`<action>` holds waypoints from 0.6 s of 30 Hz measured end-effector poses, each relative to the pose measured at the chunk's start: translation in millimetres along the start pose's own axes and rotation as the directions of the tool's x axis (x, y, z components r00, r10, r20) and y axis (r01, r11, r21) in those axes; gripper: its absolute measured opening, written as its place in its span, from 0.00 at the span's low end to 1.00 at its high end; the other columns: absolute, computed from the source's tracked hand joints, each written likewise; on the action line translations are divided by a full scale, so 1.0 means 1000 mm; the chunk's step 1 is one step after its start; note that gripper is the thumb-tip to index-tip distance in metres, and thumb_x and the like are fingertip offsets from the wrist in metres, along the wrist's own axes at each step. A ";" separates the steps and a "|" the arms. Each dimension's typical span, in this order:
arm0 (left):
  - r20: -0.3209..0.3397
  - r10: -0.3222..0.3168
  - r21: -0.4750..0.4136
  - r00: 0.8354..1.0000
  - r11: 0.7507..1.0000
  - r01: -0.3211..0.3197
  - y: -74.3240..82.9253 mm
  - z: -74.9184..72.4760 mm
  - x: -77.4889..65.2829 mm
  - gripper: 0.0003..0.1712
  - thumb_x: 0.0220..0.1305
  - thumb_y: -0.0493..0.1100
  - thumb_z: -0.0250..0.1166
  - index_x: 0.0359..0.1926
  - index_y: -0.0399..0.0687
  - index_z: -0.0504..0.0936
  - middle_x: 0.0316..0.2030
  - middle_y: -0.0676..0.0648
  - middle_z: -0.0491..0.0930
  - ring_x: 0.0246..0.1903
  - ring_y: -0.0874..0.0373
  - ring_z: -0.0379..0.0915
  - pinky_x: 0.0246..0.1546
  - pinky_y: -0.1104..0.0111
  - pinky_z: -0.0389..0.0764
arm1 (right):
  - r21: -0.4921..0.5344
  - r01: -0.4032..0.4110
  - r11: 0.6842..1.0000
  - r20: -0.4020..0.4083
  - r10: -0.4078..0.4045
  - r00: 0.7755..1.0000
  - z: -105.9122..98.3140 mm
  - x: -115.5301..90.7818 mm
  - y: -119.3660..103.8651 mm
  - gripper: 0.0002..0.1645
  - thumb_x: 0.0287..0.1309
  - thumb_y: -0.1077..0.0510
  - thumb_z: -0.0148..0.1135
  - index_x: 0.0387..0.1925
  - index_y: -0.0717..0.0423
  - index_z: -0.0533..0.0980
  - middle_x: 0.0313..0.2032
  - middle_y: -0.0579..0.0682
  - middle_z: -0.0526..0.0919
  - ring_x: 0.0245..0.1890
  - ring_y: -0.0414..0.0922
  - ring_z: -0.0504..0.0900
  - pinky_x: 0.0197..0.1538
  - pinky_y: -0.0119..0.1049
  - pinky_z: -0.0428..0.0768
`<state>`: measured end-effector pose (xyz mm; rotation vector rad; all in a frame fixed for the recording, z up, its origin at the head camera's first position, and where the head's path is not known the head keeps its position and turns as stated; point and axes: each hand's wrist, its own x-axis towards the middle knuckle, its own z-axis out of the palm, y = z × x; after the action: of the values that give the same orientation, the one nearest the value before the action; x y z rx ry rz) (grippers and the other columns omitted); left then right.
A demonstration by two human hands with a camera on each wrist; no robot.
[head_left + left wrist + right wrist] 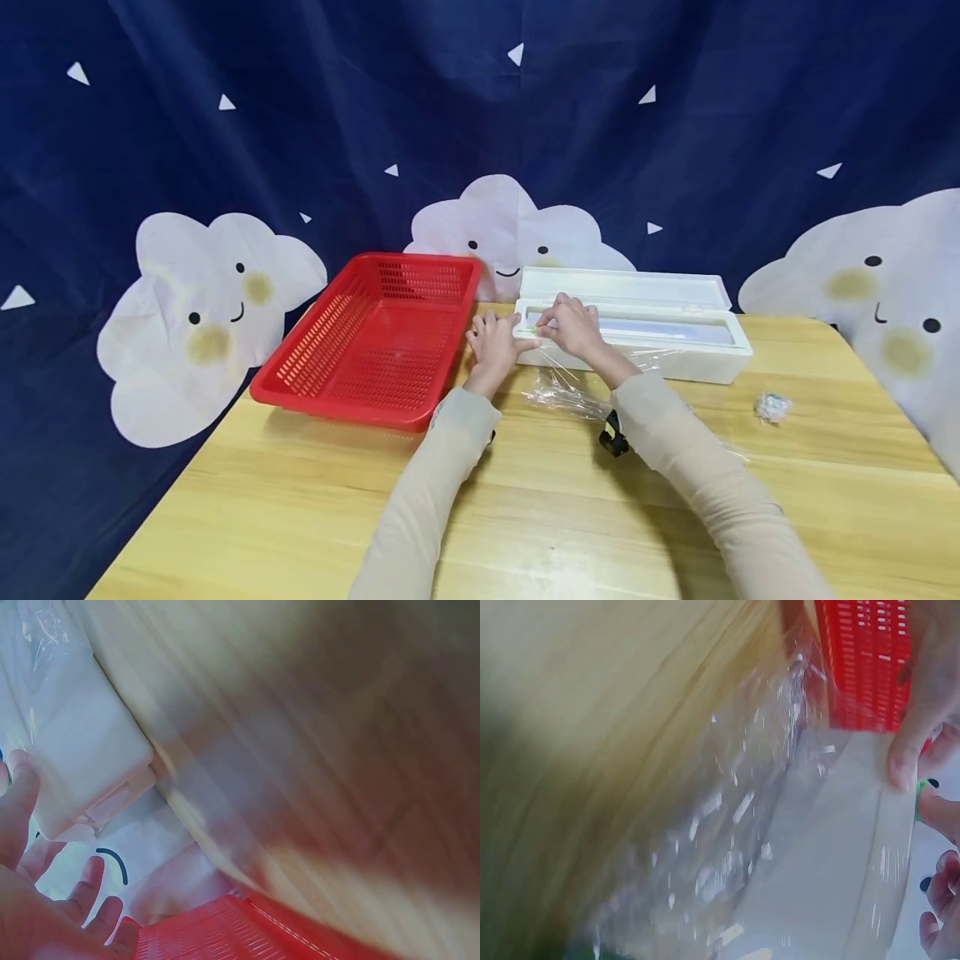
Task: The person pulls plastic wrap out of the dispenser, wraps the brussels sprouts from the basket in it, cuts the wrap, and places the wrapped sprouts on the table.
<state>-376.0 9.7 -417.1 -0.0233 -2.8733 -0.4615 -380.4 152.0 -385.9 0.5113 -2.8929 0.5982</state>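
A long white cling film dispenser point(637, 365) lies across the far side of the table with its lid point(626, 287) raised. Clear film point(566, 393) hangs down its front and crumples on the tabletop. At the dispenser's left end, my right hand point(573, 327) pinches a small green slider point(921, 793) on the front rim, mostly hidden by the fingers. My left hand point(493, 342) is spread at the same end, thumb pressing the front rim by the slider. In the left wrist view, its other fingers point(86, 889) stand apart beyond the dispenser's end.
Left of the dispenser stands a red plastic basket point(390, 354), close to my left hand. A crumpled ball of film point(772, 407) lies to the right on the wooden table point(525, 517). Behind the table hangs a dark blue cloth point(450, 100) with white clouds.
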 end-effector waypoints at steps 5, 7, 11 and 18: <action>-0.001 -0.004 0.001 1.000 1.000 0.004 -0.003 -0.002 0.001 0.40 0.42 0.68 0.65 0.59 0.64 0.72 0.52 0.43 0.69 0.51 0.49 0.59 0.47 0.57 0.63 | 0.000 0.026 1.000 -0.010 -0.026 1.000 -0.014 -0.013 0.025 0.10 0.51 0.53 0.64 0.35 0.53 0.83 0.32 0.49 0.70 0.36 0.49 0.68 0.42 0.48 0.61; -0.009 -0.011 -0.005 1.000 1.000 0.011 -0.004 -0.003 0.002 0.39 0.42 0.68 0.65 0.58 0.64 0.72 0.53 0.43 0.69 0.52 0.49 0.59 0.47 0.56 0.64 | -0.004 0.035 0.999 -0.009 -0.035 0.999 -0.022 -0.019 0.039 0.11 0.52 0.54 0.64 0.35 0.54 0.83 0.32 0.49 0.69 0.35 0.49 0.68 0.42 0.49 0.61; -0.007 -0.012 -0.008 1.000 1.000 0.012 -0.006 -0.003 0.003 0.39 0.42 0.68 0.65 0.58 0.64 0.73 0.53 0.43 0.69 0.52 0.48 0.59 0.46 0.56 0.64 | -0.017 0.046 0.999 -0.009 -0.046 0.999 -0.041 -0.038 0.071 0.11 0.52 0.55 0.63 0.36 0.57 0.82 0.31 0.50 0.68 0.35 0.50 0.68 0.41 0.51 0.61; 0.000 -0.006 -0.024 1.000 1.000 0.006 0.000 0.001 0.000 0.39 0.43 0.68 0.65 0.58 0.64 0.73 0.53 0.43 0.68 0.52 0.48 0.59 0.47 0.56 0.63 | -0.048 0.047 0.998 -0.077 -0.050 0.996 -0.072 -0.083 0.134 0.11 0.51 0.56 0.64 0.34 0.59 0.82 0.30 0.50 0.68 0.33 0.49 0.68 0.37 0.50 0.59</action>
<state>-376.5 9.9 -418.5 -0.0191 -2.8684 -0.4964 -345.6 321.3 -385.7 0.5377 -2.8047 0.5311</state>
